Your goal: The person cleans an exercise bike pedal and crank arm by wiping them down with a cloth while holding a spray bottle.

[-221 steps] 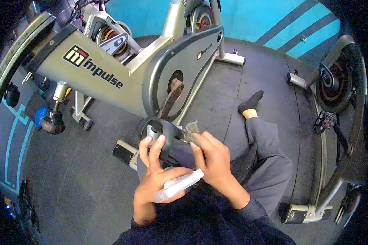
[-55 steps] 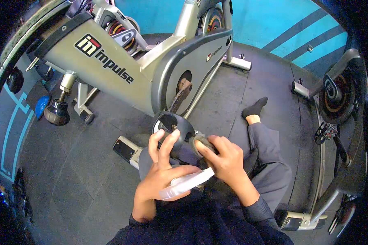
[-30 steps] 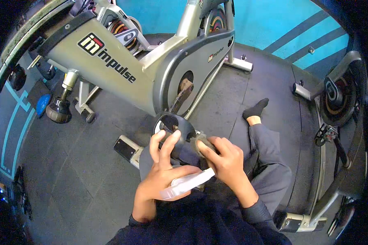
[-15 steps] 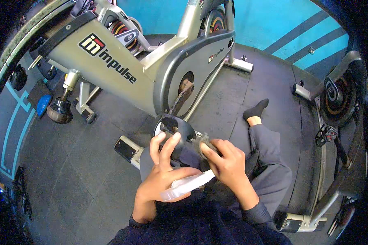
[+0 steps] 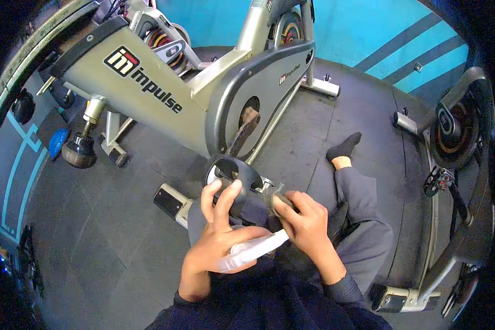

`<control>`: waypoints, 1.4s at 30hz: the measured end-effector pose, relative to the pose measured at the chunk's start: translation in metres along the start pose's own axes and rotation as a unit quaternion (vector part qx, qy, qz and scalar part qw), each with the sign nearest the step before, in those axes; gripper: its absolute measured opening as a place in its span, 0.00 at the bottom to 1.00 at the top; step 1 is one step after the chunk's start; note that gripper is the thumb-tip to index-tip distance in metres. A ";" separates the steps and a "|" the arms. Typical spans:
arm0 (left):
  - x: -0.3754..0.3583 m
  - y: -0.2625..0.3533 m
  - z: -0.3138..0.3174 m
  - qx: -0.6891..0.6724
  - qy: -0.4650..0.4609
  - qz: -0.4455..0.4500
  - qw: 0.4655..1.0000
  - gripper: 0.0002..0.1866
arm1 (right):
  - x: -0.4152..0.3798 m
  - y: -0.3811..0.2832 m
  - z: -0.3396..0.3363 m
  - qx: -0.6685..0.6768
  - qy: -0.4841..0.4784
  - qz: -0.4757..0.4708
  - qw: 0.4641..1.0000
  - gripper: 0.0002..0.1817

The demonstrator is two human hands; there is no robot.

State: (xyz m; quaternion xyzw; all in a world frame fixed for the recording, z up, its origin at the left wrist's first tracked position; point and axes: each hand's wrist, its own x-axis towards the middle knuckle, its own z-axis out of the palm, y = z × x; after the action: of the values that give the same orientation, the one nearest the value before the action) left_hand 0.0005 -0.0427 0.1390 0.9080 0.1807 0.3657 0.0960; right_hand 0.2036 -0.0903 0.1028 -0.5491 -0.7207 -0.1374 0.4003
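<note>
A black bike pedal with a toe cage (image 5: 247, 175) is at the end of the exercise bike's crank (image 5: 242, 137). My left hand (image 5: 217, 236) has two fingers up against the near side of the pedal. A white, translucent plastic bottle (image 5: 253, 248) is tucked under its thumb and against the palm. Pinched in my right hand (image 5: 304, 223) is a grey-green scouring pad (image 5: 274, 199), pressed at the pedal's right end by a metal part (image 5: 266, 184). The pad partly hides that end.
A silver bike frame (image 5: 165, 88) marked "impulse" stands ahead, with a knob (image 5: 80, 151) hanging at left. Another bike (image 5: 451, 132) is at right. My socked foot (image 5: 344, 147) rests on the dark floor mat (image 5: 110, 220); a blue wall (image 5: 363, 33) is behind.
My right hand and the scouring pad have shifted very slightly, showing a bit more of the metal part at the pedal's end. My left hand stays nearly still.
</note>
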 end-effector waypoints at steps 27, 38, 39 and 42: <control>-0.001 0.000 0.003 -0.036 0.006 -0.020 0.999 0.19 | -0.004 -0.002 0.008 0.038 0.020 0.002 0.999 0.21; -0.001 -0.003 0.003 -0.044 0.000 -0.017 0.999 0.20 | 0.030 0.001 0.000 -0.021 0.030 -0.024 0.999 0.22; -0.001 -0.003 0.003 -0.044 0.000 -0.018 0.999 0.20 | 0.033 0.001 0.001 -0.006 0.029 -0.034 0.999 0.20; -0.002 -0.002 0.003 -0.039 -0.002 -0.015 0.999 0.20 | 0.034 0.002 0.003 0.025 0.017 -0.060 0.998 0.18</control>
State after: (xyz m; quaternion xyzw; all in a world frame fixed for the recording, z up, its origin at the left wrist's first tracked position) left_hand 0.0012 -0.0417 0.1352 0.9015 0.1793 0.3693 0.1373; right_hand 0.2015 -0.0645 0.1250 -0.4925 -0.7485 -0.1524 0.4171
